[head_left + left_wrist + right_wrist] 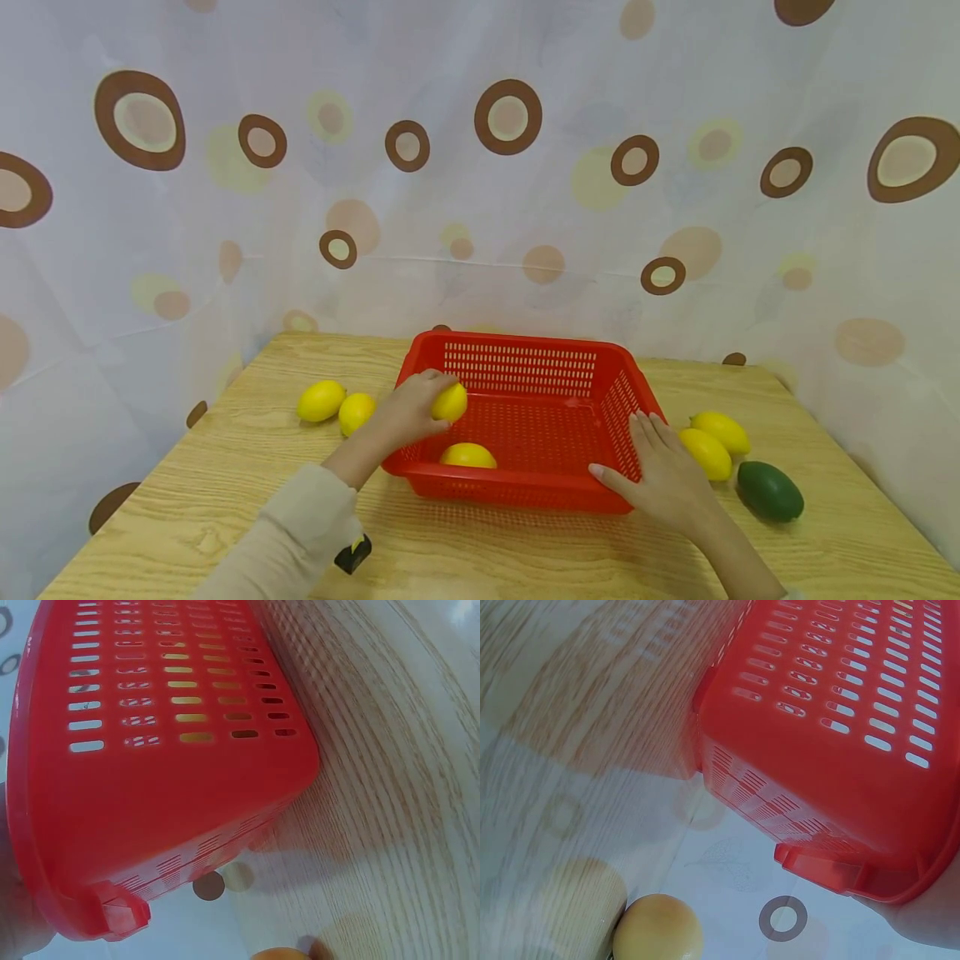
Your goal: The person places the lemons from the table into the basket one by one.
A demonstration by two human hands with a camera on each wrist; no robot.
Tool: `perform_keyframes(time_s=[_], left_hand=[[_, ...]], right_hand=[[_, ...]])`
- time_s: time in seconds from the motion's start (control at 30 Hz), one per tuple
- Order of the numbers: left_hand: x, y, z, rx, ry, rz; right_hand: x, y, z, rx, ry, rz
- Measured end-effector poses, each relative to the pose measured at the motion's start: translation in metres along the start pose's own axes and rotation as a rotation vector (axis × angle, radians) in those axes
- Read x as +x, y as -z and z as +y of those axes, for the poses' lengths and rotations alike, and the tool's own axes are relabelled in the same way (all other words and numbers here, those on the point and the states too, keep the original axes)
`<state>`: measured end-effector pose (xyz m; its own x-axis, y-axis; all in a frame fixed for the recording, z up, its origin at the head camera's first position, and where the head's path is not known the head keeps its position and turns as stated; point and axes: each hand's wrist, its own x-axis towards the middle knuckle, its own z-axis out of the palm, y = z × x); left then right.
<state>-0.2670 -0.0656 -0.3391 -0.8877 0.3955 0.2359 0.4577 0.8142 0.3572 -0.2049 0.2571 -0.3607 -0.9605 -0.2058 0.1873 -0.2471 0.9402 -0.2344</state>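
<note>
My left hand (412, 407) reaches over the left side of a red plastic basket (517, 481) and holds a lemon (451, 403) between fingers and thumb. A second lemon (468, 456) lies inside, by the basket's front wall. On the right front corner of the rim rests my right hand (667, 479), its fingers straight along the right side and the thumb spread over the front edge. In the left wrist view, the basket's slotted wall (172, 780) hides most of that hand. The right wrist view catches only a bit of my right hand (930, 919) behind the rim.
Two lemons, one farther out (321, 401) and one nearer (356, 413), lie left of the basket on the wooden table (480, 558). To its right are two more lemons (707, 454) and a dark green oval fruit (770, 492). A patterned curtain (450, 208) hangs behind.
</note>
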Motion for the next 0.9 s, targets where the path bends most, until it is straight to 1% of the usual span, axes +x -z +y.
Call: perform_keyframes(time_s=[0.2,0.37,0.47,0.6,0.8,0.9], left_hand=[[0.0009,-0.0022,-0.0037,0.028,-0.009,-0.074],[0.0026,-0.0029,-0.0056,0.044,-0.018,-0.110],[0.0035,-0.0035,-0.0051,0.038,-0.009,-0.133],[0.0046,-0.0046,-0.0032,0.038,-0.014,-0.167],[0.0075,-0.0073,-0.0006,0.082,-0.041,-0.206],[0.0085,-0.0093,-0.0004,0.094,-0.051,-0.214]], right_hand=[[-0.0001,0.0002,-0.0010,0.004,-0.001,-0.006],[-0.0002,0.0012,-0.0013,0.005,-0.006,-0.010],[0.0000,0.0020,-0.0015,0.005,-0.005,-0.008],[0.0002,0.0023,-0.0017,0.000,-0.005,-0.005],[-0.0004,0.0017,-0.0017,-0.005,-0.005,-0.005],[-0.0005,0.0017,-0.0018,-0.004,-0.003,-0.004]])
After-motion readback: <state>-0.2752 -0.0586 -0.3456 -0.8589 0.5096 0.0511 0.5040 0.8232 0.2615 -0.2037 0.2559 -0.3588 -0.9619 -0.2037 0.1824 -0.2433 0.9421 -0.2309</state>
